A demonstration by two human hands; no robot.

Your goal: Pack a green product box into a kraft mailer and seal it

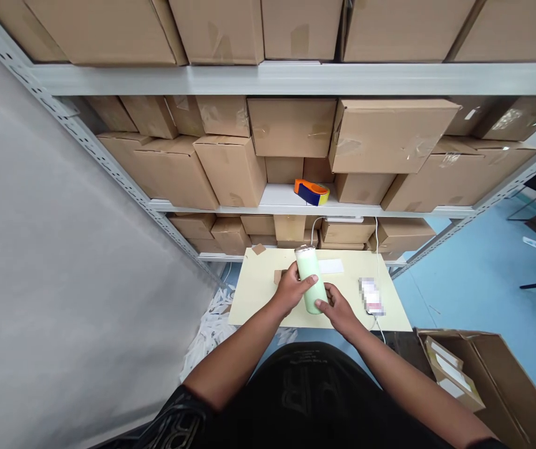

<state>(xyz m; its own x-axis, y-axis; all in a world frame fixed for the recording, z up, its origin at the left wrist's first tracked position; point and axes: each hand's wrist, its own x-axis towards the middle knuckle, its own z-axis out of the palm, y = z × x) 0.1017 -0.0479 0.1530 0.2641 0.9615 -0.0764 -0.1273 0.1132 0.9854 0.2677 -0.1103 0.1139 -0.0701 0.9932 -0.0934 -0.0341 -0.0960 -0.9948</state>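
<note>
A pale green tumbler [310,284] with a metallic-looking rim is held above the table [258,305], its top tipped slightly left. My left hand [292,288] wraps round its left side, thumb across the front. On the lower right side, my right hand [337,307] grips near the base with the thumb in front. Behind the tumbler lies a white slip of paper [331,266]. Part of a small brown cardboard piece [277,276] shows beside my left hand. A phone [371,295] with a blurred screen rests on the table to the right, with a white cable by it.
Metal shelves [268,80] packed with cardboard boxes [293,128] rise beyond the table. An orange, blue and yellow tape ring [312,192] sits on the middle shelf. White paper scraps [209,330] litter the floor at left. A large open carton [497,368] holding small boxes stands at right.
</note>
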